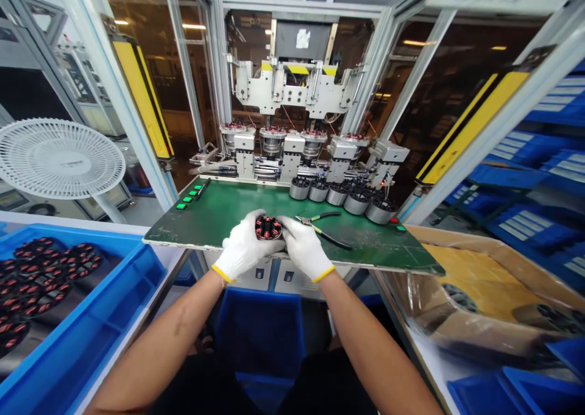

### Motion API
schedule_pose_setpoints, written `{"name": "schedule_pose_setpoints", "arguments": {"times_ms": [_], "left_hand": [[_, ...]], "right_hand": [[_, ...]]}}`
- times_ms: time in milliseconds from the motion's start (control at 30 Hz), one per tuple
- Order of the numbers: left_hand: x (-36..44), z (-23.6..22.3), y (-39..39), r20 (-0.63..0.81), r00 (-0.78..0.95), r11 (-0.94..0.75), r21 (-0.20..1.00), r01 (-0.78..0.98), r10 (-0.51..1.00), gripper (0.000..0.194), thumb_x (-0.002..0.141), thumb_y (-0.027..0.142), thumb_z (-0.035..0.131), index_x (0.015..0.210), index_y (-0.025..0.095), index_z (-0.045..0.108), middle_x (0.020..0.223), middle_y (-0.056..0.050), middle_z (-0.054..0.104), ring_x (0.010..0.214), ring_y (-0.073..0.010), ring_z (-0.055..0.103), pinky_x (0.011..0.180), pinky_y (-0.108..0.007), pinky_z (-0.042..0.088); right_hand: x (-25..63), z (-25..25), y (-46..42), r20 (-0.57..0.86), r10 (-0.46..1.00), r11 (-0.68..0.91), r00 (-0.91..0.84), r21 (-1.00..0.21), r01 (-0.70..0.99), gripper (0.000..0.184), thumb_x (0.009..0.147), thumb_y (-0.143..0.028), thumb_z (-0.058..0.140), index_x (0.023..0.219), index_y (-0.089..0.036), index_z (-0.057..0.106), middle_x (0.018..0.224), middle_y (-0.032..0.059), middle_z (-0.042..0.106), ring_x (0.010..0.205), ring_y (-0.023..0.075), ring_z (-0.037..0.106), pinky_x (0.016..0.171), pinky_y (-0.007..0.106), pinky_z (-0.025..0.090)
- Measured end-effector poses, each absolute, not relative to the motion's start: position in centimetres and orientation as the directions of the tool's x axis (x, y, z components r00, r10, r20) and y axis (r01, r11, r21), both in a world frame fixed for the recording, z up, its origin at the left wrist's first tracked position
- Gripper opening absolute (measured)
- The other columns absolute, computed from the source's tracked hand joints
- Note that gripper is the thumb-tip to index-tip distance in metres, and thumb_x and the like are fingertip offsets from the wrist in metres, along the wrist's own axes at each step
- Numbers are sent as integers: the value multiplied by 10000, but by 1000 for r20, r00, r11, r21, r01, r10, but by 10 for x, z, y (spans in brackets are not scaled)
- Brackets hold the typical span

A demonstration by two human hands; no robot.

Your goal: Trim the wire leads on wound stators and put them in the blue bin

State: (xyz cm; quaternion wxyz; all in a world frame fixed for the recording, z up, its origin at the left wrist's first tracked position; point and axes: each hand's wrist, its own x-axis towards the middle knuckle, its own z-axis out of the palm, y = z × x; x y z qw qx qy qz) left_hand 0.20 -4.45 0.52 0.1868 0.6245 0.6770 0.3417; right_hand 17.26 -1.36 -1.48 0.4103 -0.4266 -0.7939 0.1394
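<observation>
Both my gloved hands are in white knit gloves with yellow cuffs. My left hand (244, 244) and my right hand (304, 246) grip a round black motor stator (268, 227) with red windings from either side, just above the front edge of a green workbench top (228, 217). Nearest my right hand, a pair of black-handled pliers (322, 229) lies on the green surface. Several metal-cased cylindrical stators (338, 194) stand in a row at the bench's back edge. The fingers hide part of the held stator's rim.
A blue crate (114, 305) of wound stators stands at left, and a cardboard box (503, 262) holding more lies at right. A blue bin (258, 329) sits below the bench. Behind it rises a press machine (292, 86) between yellow light curtains (141, 98). A white fan (59, 159) stands far left.
</observation>
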Motion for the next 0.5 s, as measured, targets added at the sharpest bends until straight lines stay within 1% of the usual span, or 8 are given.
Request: {"name": "schedule_pose_setpoints", "arguments": {"times_ms": [67,167,267,333,400,433,467,500], "left_hand": [[7,5,-37,143,-153,27,638,769,978,780,502,529,766,1212,318,523,1083,-61,663,1007,-341,615,845,-422,464],[6,3,-27,150,-76,-31,605,796,986,754,459,491,791,1151,304,557,1000,-64,680,926,-352,638,753,-401,478],[1,1,-36,192,-84,-75,693,717,978,699,485,444,790,1122,267,562,1009,-84,668,925,-345,633,759,-419,482],[-4,-2,-58,261,-123,-153,821,550,957,695,498,387,792,1128,246,538,1075,-81,645,968,-303,616,831,-414,480],[-12,-10,-88,332,-151,-290,925,244,931,778,452,311,817,1156,214,500,1135,-71,618,1027,-261,586,931,-388,452],[-15,-15,-103,325,-149,-319,945,66,934,832,422,303,838,1170,197,491,1150,-76,610,1051,-260,573,967,-386,432],[-17,-22,-117,285,-147,-300,950,-92,947,867,407,311,851,1185,191,486,1180,-81,596,1088,-266,553,1002,-387,406],[-19,-30,-129,235,-136,-259,943,-207,962,891,395,332,859,1194,197,488,1204,-81,587,1119,-273,536,1019,-388,391]], "right_hand": [[164,-18,0,505,790,595,-348,-492,636,375,853,-157,394,1140,-164,636,1094,79,672,1032,189,606,928,296,461],[158,-23,4,508,795,553,-332,-382,740,402,854,-143,379,1184,-155,608,1121,87,659,1031,198,605,931,310,458],[157,-17,-9,506,780,540,-369,-245,805,418,845,-124,365,1191,-138,600,1126,104,653,984,213,622,902,327,475],[155,-9,-28,523,736,577,-430,-153,802,429,827,-123,371,1182,-136,610,1092,122,662,919,233,640,842,344,503],[157,-3,-50,560,665,655,-495,-119,746,406,823,-174,401,1151,-157,640,1009,137,685,849,257,654,772,362,526],[159,-2,-59,582,644,688,-497,-155,709,374,840,-238,415,1110,-176,665,969,139,693,810,266,660,762,379,531],[161,-2,-67,559,639,732,-528,-232,640,350,853,-307,423,1059,-207,687,958,128,699,800,267,665,756,378,540],[162,-5,-73,482,664,744,-571,-351,569,327,862,-375,439,1001,-242,703,953,109,704,839,263,668,761,353,547]]}}
